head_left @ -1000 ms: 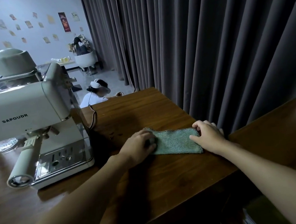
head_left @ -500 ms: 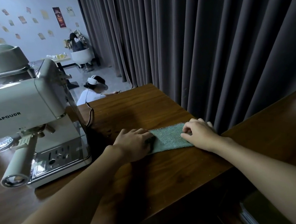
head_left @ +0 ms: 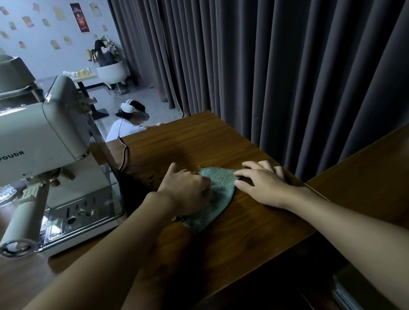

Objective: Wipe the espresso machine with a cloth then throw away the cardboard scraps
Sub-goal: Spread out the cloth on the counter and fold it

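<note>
A green cloth (head_left: 220,190) lies bunched on the wooden table (head_left: 197,143), to the right of the cream espresso machine (head_left: 30,146). My left hand (head_left: 184,194) sits on the cloth's left part with its fingers curled into the fabric, and a corner of the cloth sticks out below the wrist. My right hand (head_left: 263,184) rests on the cloth's right edge with its fingers fairly straight. The machine's portafilter handle (head_left: 22,222) points toward me. No cardboard scraps are visible.
A black cord (head_left: 123,152) runs from behind the machine over the table's far edge. Dark curtains (head_left: 289,59) hang close behind the table. A second wooden surface (head_left: 387,174) adjoins on the right. A person (head_left: 130,117) sits on the floor beyond.
The cloth went from a flat rectangle to a narrower strip and is now bunched. My left hand has drawn its left part toward me, and my right hand stayed at the right edge.
</note>
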